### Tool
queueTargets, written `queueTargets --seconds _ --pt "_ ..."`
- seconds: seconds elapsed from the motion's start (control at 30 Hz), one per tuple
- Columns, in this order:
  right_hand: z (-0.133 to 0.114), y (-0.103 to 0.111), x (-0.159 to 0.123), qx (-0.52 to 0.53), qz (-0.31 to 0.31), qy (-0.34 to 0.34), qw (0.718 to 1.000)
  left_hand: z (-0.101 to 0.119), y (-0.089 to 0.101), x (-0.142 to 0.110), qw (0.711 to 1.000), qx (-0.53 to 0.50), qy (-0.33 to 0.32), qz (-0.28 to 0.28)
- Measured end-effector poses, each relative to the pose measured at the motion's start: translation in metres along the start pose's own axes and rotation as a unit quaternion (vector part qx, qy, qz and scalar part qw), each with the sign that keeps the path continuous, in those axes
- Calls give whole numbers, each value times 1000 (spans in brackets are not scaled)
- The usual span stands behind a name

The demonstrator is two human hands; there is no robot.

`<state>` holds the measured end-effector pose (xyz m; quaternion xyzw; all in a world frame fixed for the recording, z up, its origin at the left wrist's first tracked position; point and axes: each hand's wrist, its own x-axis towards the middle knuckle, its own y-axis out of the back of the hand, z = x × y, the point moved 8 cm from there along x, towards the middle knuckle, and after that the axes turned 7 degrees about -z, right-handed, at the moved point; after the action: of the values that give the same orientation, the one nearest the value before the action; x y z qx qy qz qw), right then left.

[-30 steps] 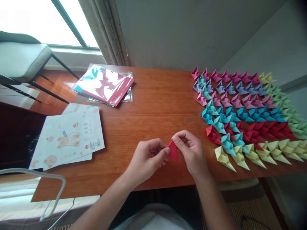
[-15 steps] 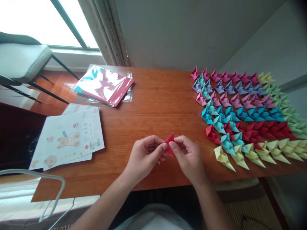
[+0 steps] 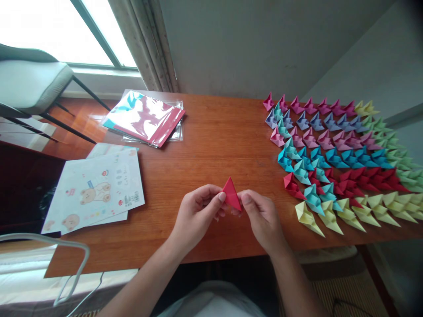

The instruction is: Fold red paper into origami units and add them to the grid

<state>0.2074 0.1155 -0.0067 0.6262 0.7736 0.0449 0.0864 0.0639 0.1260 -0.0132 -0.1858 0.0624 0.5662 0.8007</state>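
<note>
A small piece of red paper (image 3: pixel 231 194), folded into a triangle with one point up, is held above the front middle of the table. My left hand (image 3: pixel 200 211) pinches its left edge between thumb and curled fingers. On the other side, my right hand (image 3: pixel 261 215) is closed at the lower right corner, the thumb beside the paper's edge and fingertips partly hidden below it. Nearest to my right hand on the table are folded red paper pieces (image 3: pixel 292 185) and pale yellow ones (image 3: pixel 309 215).
Rows of folded paper pieces in pink, purple (image 3: pixel 303 119), blue (image 3: pixel 317 156) and green fill the table's right side. Plastic-wrapped coloured paper (image 3: pixel 142 116) lies at the back left, with bear-printed white sheets (image 3: pixel 99 189) nearer. A white bent tube (image 3: pixel 82 253) crosses the front left corner.
The red paper has turned to show a broader triangular face and shifted slightly left. My right thumb has moved off its face to the right edge.
</note>
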Motion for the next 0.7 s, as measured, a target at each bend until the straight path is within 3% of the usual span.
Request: queueTargets --seconds 0.47,0.7 --pt "4 6 1 16 -5 -24 1000 -2 -1 2 1000 26 -5 -8" --pt "7 5 2 -11 -32 -33 999 4 -5 0 982 175 -67 -16"
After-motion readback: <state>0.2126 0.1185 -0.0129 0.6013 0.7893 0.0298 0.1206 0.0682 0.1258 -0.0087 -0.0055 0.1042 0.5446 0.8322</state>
